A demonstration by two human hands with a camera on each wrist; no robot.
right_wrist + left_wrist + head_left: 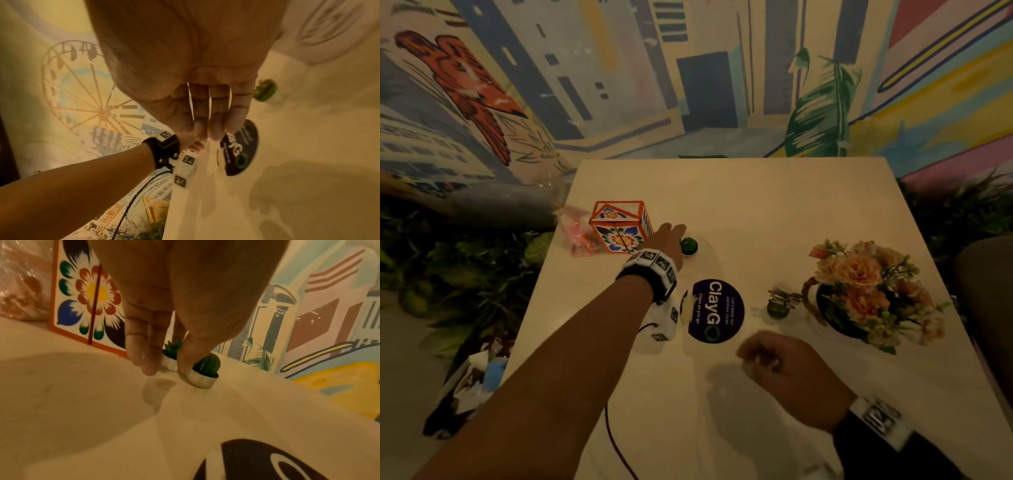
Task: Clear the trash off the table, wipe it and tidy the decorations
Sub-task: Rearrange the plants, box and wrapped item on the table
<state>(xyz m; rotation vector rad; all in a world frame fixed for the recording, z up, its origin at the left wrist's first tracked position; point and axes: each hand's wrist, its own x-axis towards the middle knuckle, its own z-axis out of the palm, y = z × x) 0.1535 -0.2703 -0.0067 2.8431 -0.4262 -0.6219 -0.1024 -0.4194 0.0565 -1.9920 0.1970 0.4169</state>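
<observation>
Far out over the pale table (774, 212), my left hand (674, 236) reaches just right of the painted flower box (619, 226). In the left wrist view, the left hand (164, 369) pinches a small green plant in a silver cup (170, 361) between thumb and fingers, low over the tabletop. A second silver cup with a green cactus (205, 371) stands against it on the right. Only this cactus (689, 246) shows in the head view. Nearer to me, my right hand (767, 359) hovers over the table with its fingers (213, 126) relaxed and holding nothing.
A crumpled pink plastic wrapper (577, 236) lies at the table's left edge beside the box. A round purple sticker (715, 310) sits mid-table, with a small plant ornament (779, 305) and a flower arrangement (869, 291) to its right. A bag of trash (469, 387) is on the floor, left.
</observation>
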